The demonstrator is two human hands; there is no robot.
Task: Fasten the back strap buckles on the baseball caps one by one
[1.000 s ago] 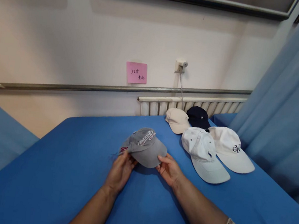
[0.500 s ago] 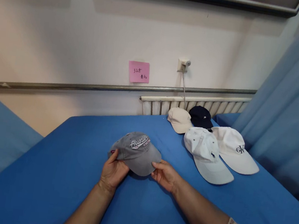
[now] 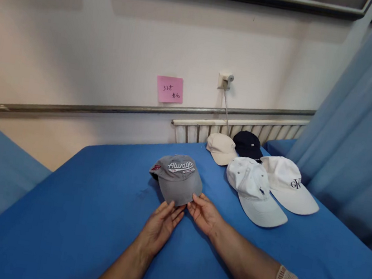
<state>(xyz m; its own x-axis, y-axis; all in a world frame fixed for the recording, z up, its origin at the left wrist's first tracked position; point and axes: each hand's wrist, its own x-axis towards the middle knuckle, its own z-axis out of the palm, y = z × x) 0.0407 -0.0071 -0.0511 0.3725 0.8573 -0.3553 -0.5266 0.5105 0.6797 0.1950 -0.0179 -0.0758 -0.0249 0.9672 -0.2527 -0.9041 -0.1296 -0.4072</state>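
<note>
A grey cap with white lettering on its front lies on the blue table, brim pointing at me. My left hand lies flat on the cloth with its fingers stretched out, the tips touching the brim's front edge. My right hand is at the brim's right corner, its thumb and curled fingers pinching the edge.
Right of the grey cap lie a white cap with a small logo, a white lettered cap, a beige cap and a navy cap. A blue curtain hangs at the right. A radiator and a pink note are on the wall.
The grey cap has been turned so its brim faces me and set down flat. My left hand let go of its side and now lies open at the brim.
</note>
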